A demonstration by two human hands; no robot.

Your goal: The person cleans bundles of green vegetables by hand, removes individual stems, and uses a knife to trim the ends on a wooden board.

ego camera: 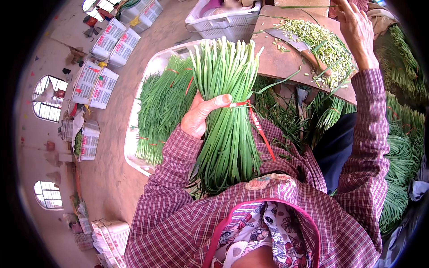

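Observation:
My left hand [204, 115] is wrapped around a thick bundle of garlic chives [231, 134], its thumb across the front. Pale cut ends point away from me and the dark leaf tips hang toward my lap. A red tie [238, 104] circles the bundle beside my thumb, with one loose tail trailing down. Raised at the upper right, my right hand [357, 28] has its fingertips at the top edge of the picture, on the end of a single long chive blade [308, 6]. Below it, a wooden-handled knife [310, 55] lies on a board [278, 63] among chopped chive ends [330, 50].
A white tub [134, 140] with tied chive bundles [167, 100] stands at my left. A white plastic basket [224, 25] is beyond it. More chives [399, 174] are heaped at my right. White crates [110, 42] line the floor at the far left.

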